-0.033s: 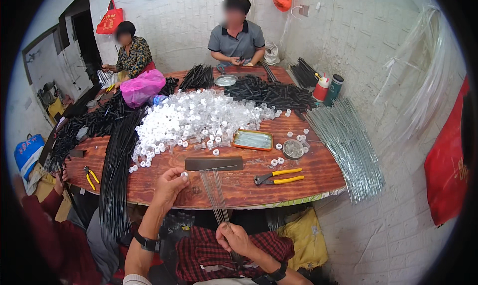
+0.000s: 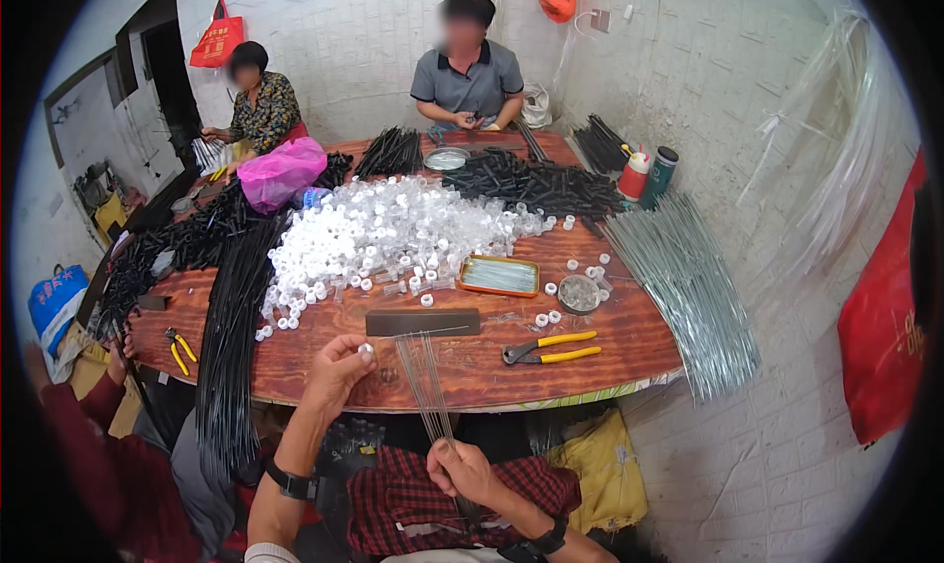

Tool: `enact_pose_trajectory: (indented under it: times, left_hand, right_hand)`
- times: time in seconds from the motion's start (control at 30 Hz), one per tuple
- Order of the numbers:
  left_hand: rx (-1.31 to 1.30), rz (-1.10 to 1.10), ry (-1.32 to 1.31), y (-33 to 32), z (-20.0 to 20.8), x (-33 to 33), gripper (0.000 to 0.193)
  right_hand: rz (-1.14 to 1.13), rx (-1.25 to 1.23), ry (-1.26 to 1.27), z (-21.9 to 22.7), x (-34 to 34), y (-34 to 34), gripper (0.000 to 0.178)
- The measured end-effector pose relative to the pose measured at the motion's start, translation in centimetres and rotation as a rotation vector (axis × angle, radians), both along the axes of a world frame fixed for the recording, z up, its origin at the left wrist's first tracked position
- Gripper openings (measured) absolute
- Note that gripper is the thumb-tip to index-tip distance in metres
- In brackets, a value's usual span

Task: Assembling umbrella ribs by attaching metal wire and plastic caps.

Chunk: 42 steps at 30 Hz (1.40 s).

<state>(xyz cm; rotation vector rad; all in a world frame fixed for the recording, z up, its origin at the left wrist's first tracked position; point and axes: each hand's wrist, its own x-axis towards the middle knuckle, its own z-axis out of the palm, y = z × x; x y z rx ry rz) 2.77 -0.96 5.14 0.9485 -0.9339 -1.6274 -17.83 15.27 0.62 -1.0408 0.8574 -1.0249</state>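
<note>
So a small white cap (image 2: 367, 349) is sitting a bit below centre of the frame, and the left hand (image 2: 339, 368) is pinching it between fingertips. The right hand (image 2: 462, 470), lower centre, is gripping a fan of thin wires (image 2: 425, 381), tips pointing up toward a brown block (image 2: 391, 324). Cap and wires are staying apart, and I'm not spotting any white piece on the fanned wires, so I'm judging this batch as barely started. Plenty is waiting too: a huge heap of white and clear pieces (image 2: 364, 234) is lying loose mid-frame, a shallow tin (image 2: 500, 293) is holding more wires, and a silver bundle (image 2: 683, 297) is covering the right end of the bench (image 2: 634, 366). Yellow-handled pliers (image 2: 553, 342) are lying right of centre, untouched. Nothing I'm seeing is clearly looking finished, though small joins are too tiny to tell.
</note>
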Motion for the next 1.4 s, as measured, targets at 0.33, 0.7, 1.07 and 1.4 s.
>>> enact_pose_trajectory:
  times: [0.33,0.7,1.07,1.4]
  left_hand:
    - [0.107,-0.093,0.006,5.0,-0.2,-0.8,0.028]
    - [0.101,-0.148,0.025,7.1,-1.2,0.9,0.042]
    - [0.159,-0.138,0.131,10.3,-1.5,1.5,0.037]
    - [0.112,-0.182,0.304,9.0,-1.2,1.4,0.037]
  right_hand:
    - [0.008,-0.007,-0.032,0.3,0.2,0.4,0.052]
    - [0.062,0.073,-0.034,0.4,1.7,0.2,0.040]
    - [0.043,0.053,0.008,0.6,2.5,-0.4,0.054]
    - [0.046,0.054,-0.008,1.2,2.8,-0.1,0.048]
